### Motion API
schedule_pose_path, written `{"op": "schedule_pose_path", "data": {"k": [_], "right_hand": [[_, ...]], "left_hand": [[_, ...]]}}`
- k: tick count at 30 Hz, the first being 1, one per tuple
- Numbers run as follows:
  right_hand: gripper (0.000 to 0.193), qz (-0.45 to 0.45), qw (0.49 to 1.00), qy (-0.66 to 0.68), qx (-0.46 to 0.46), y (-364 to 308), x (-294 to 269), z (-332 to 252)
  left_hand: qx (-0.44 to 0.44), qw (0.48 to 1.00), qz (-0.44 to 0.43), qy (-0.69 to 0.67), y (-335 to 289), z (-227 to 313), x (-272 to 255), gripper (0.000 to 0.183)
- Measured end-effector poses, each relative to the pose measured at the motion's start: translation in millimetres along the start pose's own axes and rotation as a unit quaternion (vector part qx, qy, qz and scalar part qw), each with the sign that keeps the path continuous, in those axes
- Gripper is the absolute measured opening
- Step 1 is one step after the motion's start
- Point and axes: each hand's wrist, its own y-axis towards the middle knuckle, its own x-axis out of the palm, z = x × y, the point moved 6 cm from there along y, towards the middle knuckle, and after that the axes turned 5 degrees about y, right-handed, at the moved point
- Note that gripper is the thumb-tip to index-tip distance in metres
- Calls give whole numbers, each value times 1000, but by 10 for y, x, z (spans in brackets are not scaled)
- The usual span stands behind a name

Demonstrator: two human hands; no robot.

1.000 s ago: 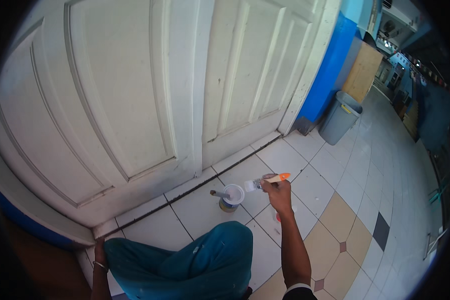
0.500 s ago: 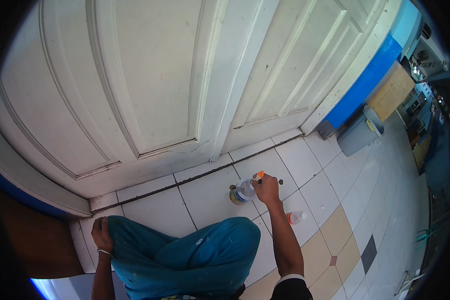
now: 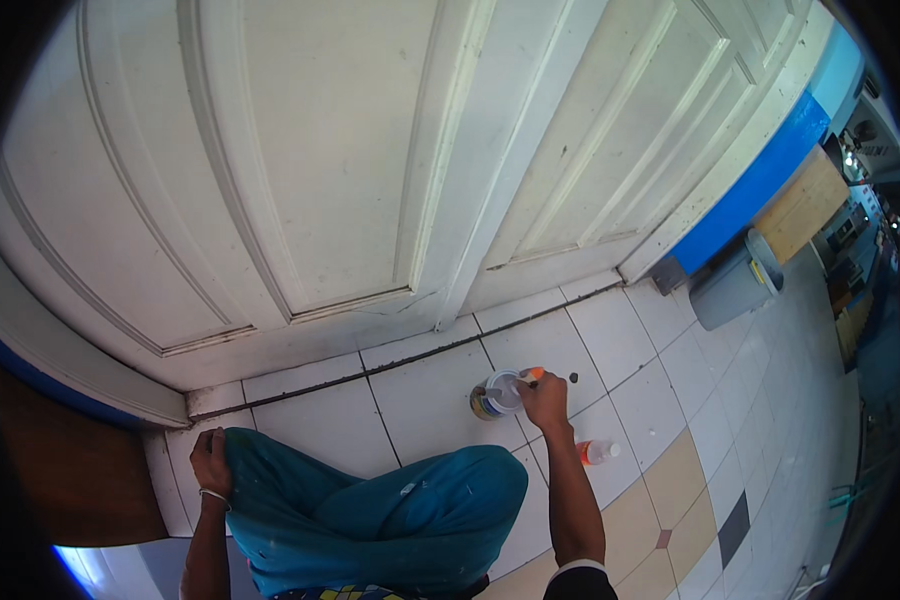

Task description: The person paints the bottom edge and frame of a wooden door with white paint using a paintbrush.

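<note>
My right hand [image 3: 543, 402] is closed round a paintbrush [image 3: 536, 375] with an orange-ended handle, at the right rim of a small paint can [image 3: 483, 402]. Its bristle end is hard to make out against the can's mouth. Pale paint shows inside the can, and a stick-like piece leans at its left rim. My left hand [image 3: 210, 462] rests on my left knee, its fingers laid over the teal trousers [image 3: 370, 515] with nothing in them. Beside my right forearm, a clear bottle with an orange label [image 3: 598, 452] lies or leans on the tiles.
White panelled doors [image 3: 320, 160] rise ahead, above a dark gap along the tiled floor [image 3: 420, 400]. A small dark round piece [image 3: 573, 378] lies right of my hand. Farther right stand a grey bin [image 3: 735, 285] and a wooden board [image 3: 802, 205]. A brown panel [image 3: 70, 470] is at left.
The whole view has shifted slightly. My right hand has come a little nearer and lower beside the can, still holding the brush. My left hand stays on the knee.
</note>
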Motion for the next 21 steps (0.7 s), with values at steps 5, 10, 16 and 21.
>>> {"op": "schedule_pose_path", "data": {"k": [5,10,16,21], "right_hand": [[28,69,987,134,52,-102,-210,-48],[22,183,958,207,84,-282,-280,502],[21,208,903,321,196,-551,-433,827],[25,265,724,603,205,-478,-617,600]], "left_hand": [[-7,1000,10,-2,-9,-49,-60,43],[-3,1000,-5,-2,-40,65,-43,43],[-5,999,2,37,-38,-77,-5,47],[-23,993,-3,112,10,-176,54,50]]}}
